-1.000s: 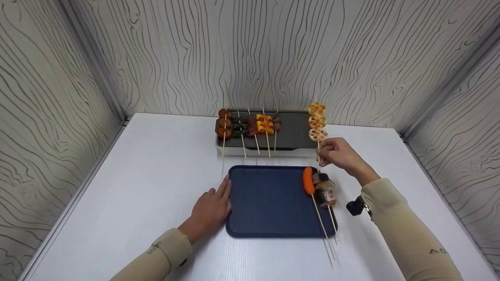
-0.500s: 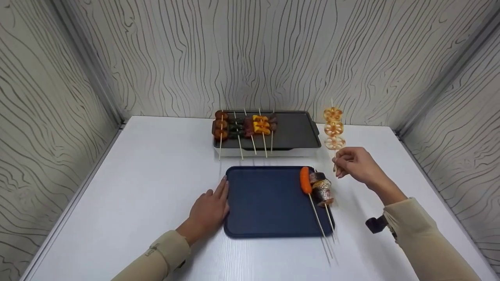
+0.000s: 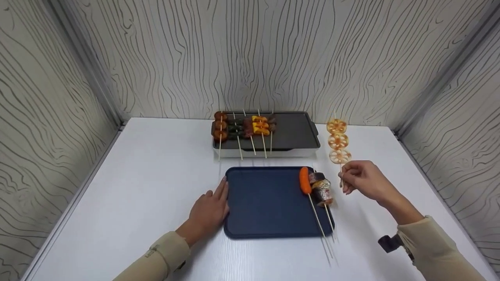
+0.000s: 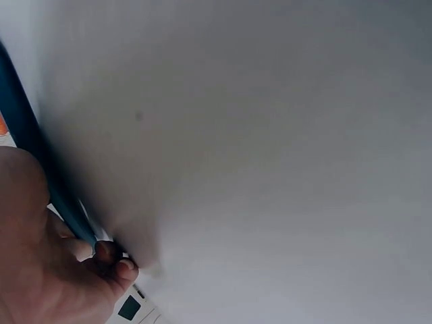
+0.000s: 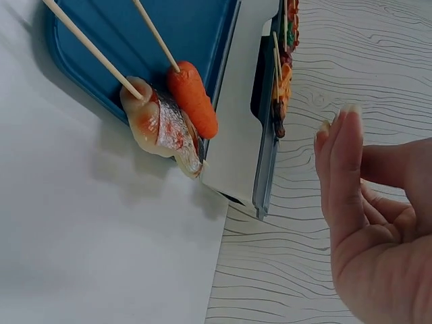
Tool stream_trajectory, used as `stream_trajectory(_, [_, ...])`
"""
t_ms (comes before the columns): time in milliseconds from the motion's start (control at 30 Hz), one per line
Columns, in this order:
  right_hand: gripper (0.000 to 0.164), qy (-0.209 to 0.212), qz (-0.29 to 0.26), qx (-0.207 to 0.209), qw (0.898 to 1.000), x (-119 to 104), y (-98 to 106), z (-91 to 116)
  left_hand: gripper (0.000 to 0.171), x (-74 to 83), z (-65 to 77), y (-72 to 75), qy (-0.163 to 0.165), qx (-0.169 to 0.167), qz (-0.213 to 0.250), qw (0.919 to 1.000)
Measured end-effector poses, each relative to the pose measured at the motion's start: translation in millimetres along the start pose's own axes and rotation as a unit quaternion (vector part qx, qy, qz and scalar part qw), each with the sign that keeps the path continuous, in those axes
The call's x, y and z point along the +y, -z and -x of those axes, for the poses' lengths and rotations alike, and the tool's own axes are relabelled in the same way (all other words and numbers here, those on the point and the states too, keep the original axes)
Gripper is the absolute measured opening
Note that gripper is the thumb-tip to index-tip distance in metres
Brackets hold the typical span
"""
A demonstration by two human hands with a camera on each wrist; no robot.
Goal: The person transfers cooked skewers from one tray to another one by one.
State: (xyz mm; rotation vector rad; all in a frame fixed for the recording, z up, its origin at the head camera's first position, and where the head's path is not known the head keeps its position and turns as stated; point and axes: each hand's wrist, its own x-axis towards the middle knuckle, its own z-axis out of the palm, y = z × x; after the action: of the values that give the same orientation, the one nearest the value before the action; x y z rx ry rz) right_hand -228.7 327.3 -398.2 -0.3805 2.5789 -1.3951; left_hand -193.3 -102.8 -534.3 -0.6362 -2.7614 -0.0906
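Observation:
My right hand [image 3: 365, 179] pinches the stick of a lotus root skewer [image 3: 338, 141], three slices pointing away, to the right of the blue tray [image 3: 269, 207]. The right wrist view shows the thumb and fingers together, with the skewer hidden behind them. My left hand [image 3: 209, 210] lies along the tray's left edge, fingers straight and touching it; the left wrist view shows it against the blue rim [image 4: 20, 108]. On the tray's right side lie a sausage skewer [image 3: 305, 180] and a fish skewer [image 3: 322, 192], their sticks reaching toward the near edge.
Behind the tray stands a dark grill [image 3: 295, 130] on a white base. Several skewers lie on its left half, among them brown round slices [image 3: 220, 125], green pieces [image 3: 235, 128] and yellow pieces [image 3: 260, 125]. Wood-patterned walls [image 3: 265, 54] close in the white table [image 3: 168, 156].
My right hand has carried the lotus root skewer off the grill's right end, rightward and then nearer to me. My left hand stays at the tray's edge.

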Motion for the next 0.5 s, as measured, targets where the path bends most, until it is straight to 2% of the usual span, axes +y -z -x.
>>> stream_trajectory(133, [0.011,0.003,-0.006,-0.015,1.0,4,-11,10,0.052,0.9,-0.2,0.2,0.004,-0.003,0.002,1.0])
stream_trajectory(367, [0.012,-0.013,-0.001,-0.043,0.999,9,-39,23,0.054,-5.7,0.8,-17.1,-0.01,0.011,-0.023,0.9996])
stream_trajectory(500, [0.014,-0.021,-0.008,-0.063,0.998,11,-57,27,0.054,-6.0,0.9,-18.1,-0.008,0.007,-0.018,0.9998])
